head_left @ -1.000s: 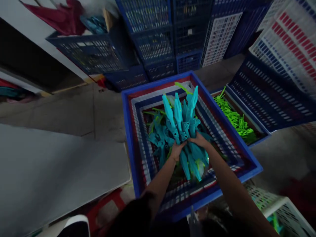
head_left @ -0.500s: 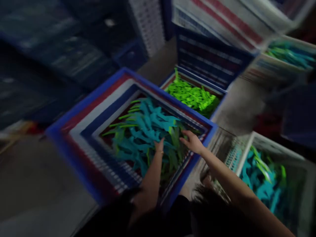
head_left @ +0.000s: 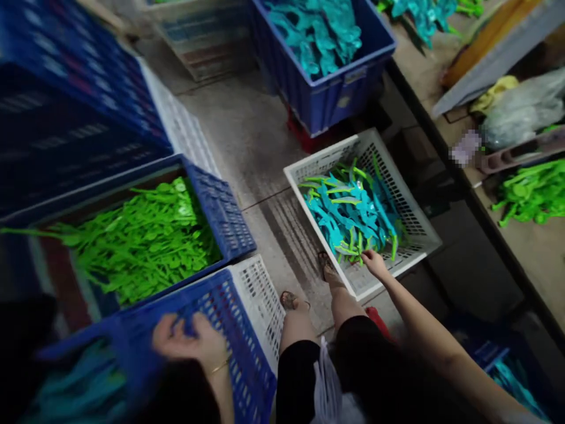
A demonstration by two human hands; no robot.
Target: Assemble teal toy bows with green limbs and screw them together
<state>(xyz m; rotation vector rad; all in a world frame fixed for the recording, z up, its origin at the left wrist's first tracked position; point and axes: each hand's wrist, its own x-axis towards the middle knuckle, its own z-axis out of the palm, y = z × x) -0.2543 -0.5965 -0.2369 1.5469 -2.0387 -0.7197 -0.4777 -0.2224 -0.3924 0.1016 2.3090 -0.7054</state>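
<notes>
My right hand (head_left: 375, 264) is at the near end of a white plastic crate (head_left: 421, 254). Its fingertips are pinched on the tip of a green plastic piece (head_left: 358, 254) at the edge of the pile. Teal plastic pieces (head_left: 346, 206) with green strips fill much of that crate. My left hand (head_left: 194, 338), blurred, hovers over the rim of a blue crate (head_left: 216, 306) at lower left, fingers loosely curled and apart with nothing visible in them. Teal pieces (head_left: 83, 380) lie in this crate, partly dark and hidden.
Beyond the left crate, another blue crate (head_left: 225, 218) holds bright green stick-like pieces (head_left: 150, 241). A deep blue bin (head_left: 331, 103) of teal pieces stands ahead on a red base. At right runs a worktable (head_left: 525, 259) with green parts and a plastic bag (head_left: 525, 112).
The view has swung right. Both hands were in the striped blue crate; now my right hand is at the white crate and my left has lifted off the teal pieces.
</notes>
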